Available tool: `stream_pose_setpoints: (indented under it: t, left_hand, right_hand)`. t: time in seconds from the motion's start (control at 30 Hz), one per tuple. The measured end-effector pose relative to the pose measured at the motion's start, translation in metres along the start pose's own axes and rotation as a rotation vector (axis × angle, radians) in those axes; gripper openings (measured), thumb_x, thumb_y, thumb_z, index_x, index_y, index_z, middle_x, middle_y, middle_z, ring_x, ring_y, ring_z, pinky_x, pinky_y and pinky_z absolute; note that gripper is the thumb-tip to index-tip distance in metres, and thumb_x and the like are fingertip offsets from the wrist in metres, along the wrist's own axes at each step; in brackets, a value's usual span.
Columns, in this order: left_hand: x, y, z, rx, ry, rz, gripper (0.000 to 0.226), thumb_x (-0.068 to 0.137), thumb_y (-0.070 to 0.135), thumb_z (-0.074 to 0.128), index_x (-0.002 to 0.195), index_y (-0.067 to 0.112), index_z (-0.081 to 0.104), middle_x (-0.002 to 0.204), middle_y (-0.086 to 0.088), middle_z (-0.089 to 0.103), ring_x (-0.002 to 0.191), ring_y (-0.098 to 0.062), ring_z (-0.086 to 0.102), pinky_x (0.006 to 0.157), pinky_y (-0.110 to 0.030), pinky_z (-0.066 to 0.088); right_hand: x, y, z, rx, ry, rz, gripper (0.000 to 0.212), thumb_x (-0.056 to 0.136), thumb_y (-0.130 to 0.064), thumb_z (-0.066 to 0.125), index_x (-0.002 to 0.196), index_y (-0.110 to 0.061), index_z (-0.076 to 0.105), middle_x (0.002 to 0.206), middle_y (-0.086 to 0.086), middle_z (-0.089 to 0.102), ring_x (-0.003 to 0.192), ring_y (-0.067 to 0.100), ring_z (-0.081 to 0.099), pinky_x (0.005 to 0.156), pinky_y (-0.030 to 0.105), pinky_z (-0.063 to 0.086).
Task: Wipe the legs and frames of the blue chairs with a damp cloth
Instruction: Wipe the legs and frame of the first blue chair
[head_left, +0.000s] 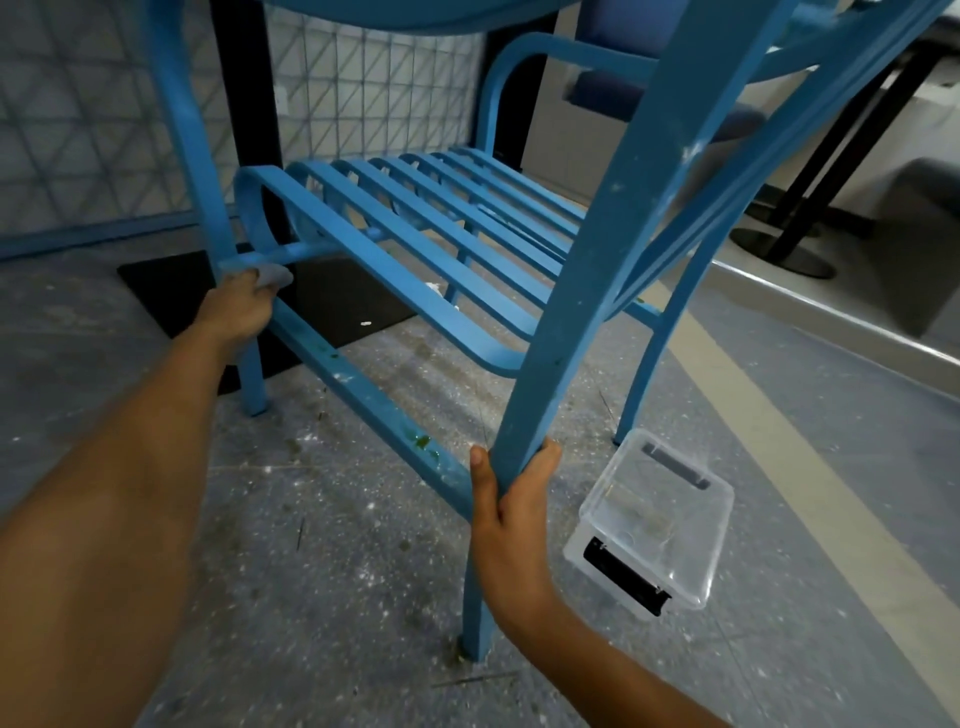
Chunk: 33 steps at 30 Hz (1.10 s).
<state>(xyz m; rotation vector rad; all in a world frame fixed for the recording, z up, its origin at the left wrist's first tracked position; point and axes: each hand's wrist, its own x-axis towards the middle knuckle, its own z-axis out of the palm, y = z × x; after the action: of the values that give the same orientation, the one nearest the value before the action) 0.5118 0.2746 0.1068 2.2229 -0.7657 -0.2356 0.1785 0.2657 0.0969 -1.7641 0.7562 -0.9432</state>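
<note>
A blue metal chair (415, 249) with a slatted seat stands on the floor, and a second blue chair (649, 156) rests upside down on top of it. My left hand (239, 306) presses a small grey cloth (272, 275) against the crossbar at the far left leg of the lower chair. My right hand (511, 499) grips the end of the dusty, speckled leg (597, 270) of the upper chair, thumb on its left side. Green stains mark the lower chair's side rail (421, 441).
A clear plastic box (654, 525) with a lid lies on the floor to the right of my right hand. The grey floor is dusty with white specks. A black table post with mat stands behind the chairs, and black table bases stand at the far right.
</note>
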Motion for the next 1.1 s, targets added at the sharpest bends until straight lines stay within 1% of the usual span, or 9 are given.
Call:
stream_pose_setpoints:
  t: [0.13,0.3,0.4,0.6,0.7,0.8,0.93,1.07,1.1]
  left_hand:
    - [0.004,-0.002,-0.005,0.019,-0.03,0.036,0.036,0.099,0.027,0.031,0.126,0.027,0.054,0.144,-0.004,0.043,0.132,-0.031,0.039,0.11,-0.039,0.029]
    - [0.039,-0.012,-0.003,0.099,-0.022,-0.055,0.039,0.097,0.011,0.039,0.131,-0.008,0.041,0.138,-0.034,0.038,0.128,-0.049,0.035,0.11,-0.054,0.027]
    - [0.043,-0.015,-0.002,0.096,-0.088,0.023,0.038,0.098,0.011,0.034,0.133,0.006,0.048,0.148,-0.02,0.034,0.135,-0.04,0.031,0.116,-0.048,0.022]
    - [0.021,-0.01,-0.006,0.18,-0.032,0.026,0.039,0.099,0.024,0.029,0.134,0.022,0.047,0.149,-0.014,0.036,0.133,-0.038,0.036,0.113,-0.046,0.029]
    - [0.031,-0.012,-0.011,0.103,-0.064,0.018,0.038,0.1,0.015,0.031,0.132,0.016,0.051,0.149,-0.01,0.036,0.136,-0.033,0.033,0.115,-0.039,0.024]
    - [0.057,-0.024,-0.006,0.137,-0.081,0.018,0.039,0.099,0.013,0.034,0.135,0.005,0.046,0.148,-0.02,0.034,0.135,-0.041,0.032,0.113,-0.043,0.025]
    - [0.039,-0.014,-0.007,0.167,-0.09,0.003,0.04,0.098,0.018,0.031,0.134,0.013,0.049,0.148,-0.017,0.036,0.133,-0.039,0.036,0.112,-0.044,0.03]
    - [0.001,0.014,-0.006,0.126,-0.107,0.038,0.03,0.094,0.025,0.036,0.101,0.037,0.063,0.137,-0.009,0.049,0.121,-0.034,0.046,0.106,-0.048,0.037]
    - [0.0,0.013,-0.004,0.124,-0.105,0.03,0.028,0.091,0.031,0.038,0.099,0.037,0.063,0.135,-0.009,0.051,0.119,-0.033,0.048,0.104,-0.049,0.039]
  right_hand:
    - [-0.001,-0.001,0.0,-0.012,-0.009,0.012,0.02,0.095,-0.025,0.044,0.101,-0.035,0.027,0.089,-0.008,0.042,0.078,-0.007,0.045,0.069,0.01,0.047]
    - [0.0,-0.001,-0.001,-0.037,-0.031,0.022,0.023,0.095,-0.03,0.044,0.099,-0.044,0.026,0.095,-0.004,0.045,0.089,0.009,0.051,0.071,0.021,0.051]
    - [0.0,0.0,-0.002,-0.059,-0.021,0.012,0.025,0.095,-0.031,0.043,0.096,-0.049,0.025,0.095,-0.003,0.044,0.09,0.013,0.05,0.075,0.026,0.05]
    - [-0.001,-0.003,-0.003,-0.006,-0.025,0.024,0.024,0.095,-0.028,0.043,0.097,-0.044,0.026,0.094,-0.012,0.042,0.089,0.003,0.048,0.072,0.017,0.05]
    - [0.0,-0.002,-0.002,-0.001,-0.031,0.023,0.023,0.095,-0.029,0.043,0.099,-0.044,0.026,0.093,-0.011,0.042,0.086,0.0,0.047,0.071,0.013,0.048]
    - [0.001,0.0,-0.003,-0.012,-0.038,0.017,0.022,0.095,-0.029,0.043,0.099,-0.043,0.026,0.091,-0.01,0.041,0.083,0.0,0.046,0.071,0.013,0.048]
    - [0.001,0.003,-0.003,-0.023,-0.015,-0.012,0.022,0.095,-0.027,0.043,0.099,-0.041,0.026,0.087,-0.01,0.039,0.078,0.0,0.044,0.068,0.015,0.047]
    - [0.001,0.003,-0.002,-0.013,-0.015,-0.021,0.025,0.096,-0.024,0.043,0.098,-0.043,0.026,0.089,-0.007,0.041,0.082,0.007,0.047,0.07,0.02,0.05]
    - [0.0,0.002,-0.003,-0.006,-0.019,-0.022,0.026,0.096,-0.024,0.043,0.098,-0.044,0.026,0.092,-0.007,0.042,0.086,0.008,0.049,0.072,0.02,0.05]
